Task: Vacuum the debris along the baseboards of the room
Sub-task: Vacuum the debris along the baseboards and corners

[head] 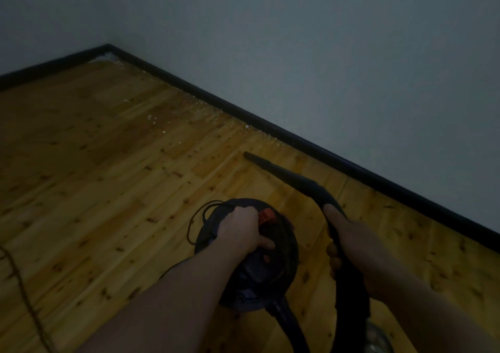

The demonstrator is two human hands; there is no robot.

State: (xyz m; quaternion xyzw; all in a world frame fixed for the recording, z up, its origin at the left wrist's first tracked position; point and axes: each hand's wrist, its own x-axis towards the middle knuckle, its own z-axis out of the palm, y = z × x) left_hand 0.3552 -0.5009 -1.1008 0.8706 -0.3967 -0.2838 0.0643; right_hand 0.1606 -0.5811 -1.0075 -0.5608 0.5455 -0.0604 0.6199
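Dim room, head view looking down at a knotty pine plank floor (108, 163) meeting a pale wall (324, 55) along a dark baseboard (270, 125).

Left hand (243, 231): fingers curled around the top handle of a round, dark canister vacuum (270, 271), clamped on it. A red-orange switch (266, 215) shows on the canister top just beside the knuckles. A thin black cord (193, 225) loops out from the canister's left side onto the floor.

Right hand (349, 241): wrapped around the black hose handle (331, 209), thumb laid along the top, fingers curled beneath; gripping firmly. From the grip, a tapered black crevice nozzle (276, 170) extends forward and left, its tip close to the floor, near the baseboard but apart from it. Cannot tell whether the tip touches the planks.

Debris (205, 108): pale crumbs and specks scattered in a band along the foot of the baseboard, running from ahead of the nozzle tip toward the far corner, where a denser pale patch (107, 56) lies. A few stray flecks sit farther out on the planks.

The hose (286, 323) leaves the canister's near side and passes under the forearms. A braided rope or cord (24, 293) crosses the floor at far left.
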